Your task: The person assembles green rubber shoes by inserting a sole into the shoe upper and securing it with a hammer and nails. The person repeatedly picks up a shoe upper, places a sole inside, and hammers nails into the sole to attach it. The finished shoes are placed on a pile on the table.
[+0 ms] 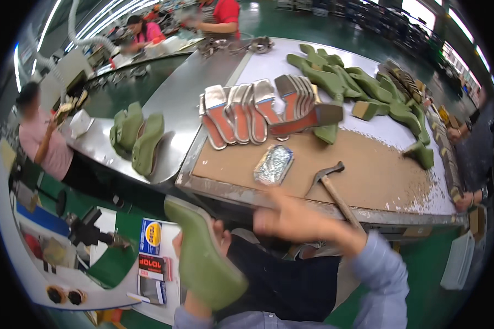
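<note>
My left hand (222, 237) has hold of a green shoe last (206, 249), its fingers closed along one side and the thumb showing at the other. The last is up off the bench, to the left of the hammer (337, 197) and nearer to me, tilted with one end pointing away and the other toward my body. My right hand (291, 216) is just to the near left of the hammer, blurred, its fingers partly curled; I can't tell whether it has anything between them.

The hammer itself lies on a brown board (362, 153), with a shiny wrapped pack (273, 165) to its left. Beyond the hammer, silver-edged insoles (240, 115) stand in a row, and past them to the right a heap of green lasts (368, 85) spreads out.

I judge the step in hand to be handling this one last, the left hand carrying it alone. To my mind, the next move calls for a steady left grip, and for the right arm to stay clear of the hammer's handle.
</note>
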Tool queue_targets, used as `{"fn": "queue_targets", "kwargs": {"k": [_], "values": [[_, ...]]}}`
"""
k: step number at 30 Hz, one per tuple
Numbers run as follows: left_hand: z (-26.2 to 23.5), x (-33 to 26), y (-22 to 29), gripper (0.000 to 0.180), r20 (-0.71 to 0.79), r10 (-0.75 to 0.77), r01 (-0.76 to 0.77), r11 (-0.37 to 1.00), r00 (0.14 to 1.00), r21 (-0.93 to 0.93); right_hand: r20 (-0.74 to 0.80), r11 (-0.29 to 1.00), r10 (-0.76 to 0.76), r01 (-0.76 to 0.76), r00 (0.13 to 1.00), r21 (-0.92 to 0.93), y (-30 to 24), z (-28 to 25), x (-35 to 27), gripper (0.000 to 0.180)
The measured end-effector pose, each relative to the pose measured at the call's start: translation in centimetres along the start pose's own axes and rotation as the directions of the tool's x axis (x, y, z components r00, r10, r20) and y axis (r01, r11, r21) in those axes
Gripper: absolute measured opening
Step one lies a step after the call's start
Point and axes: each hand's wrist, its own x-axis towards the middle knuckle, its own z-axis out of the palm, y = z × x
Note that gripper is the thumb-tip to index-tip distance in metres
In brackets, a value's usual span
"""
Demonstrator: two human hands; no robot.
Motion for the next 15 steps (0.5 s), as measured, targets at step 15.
{"fn": "queue_targets", "kwargs": {"k": [15], "values": [[0.4, 10.4, -1.2, 0.038, 0.210, 0.288, -0.341, 0.894, 0.934, 0.289, -0.268, 0.893, -0.362, 0.249, 0.893, -0.376, 4.3, 0.7, -1.1, 0.064]]}}
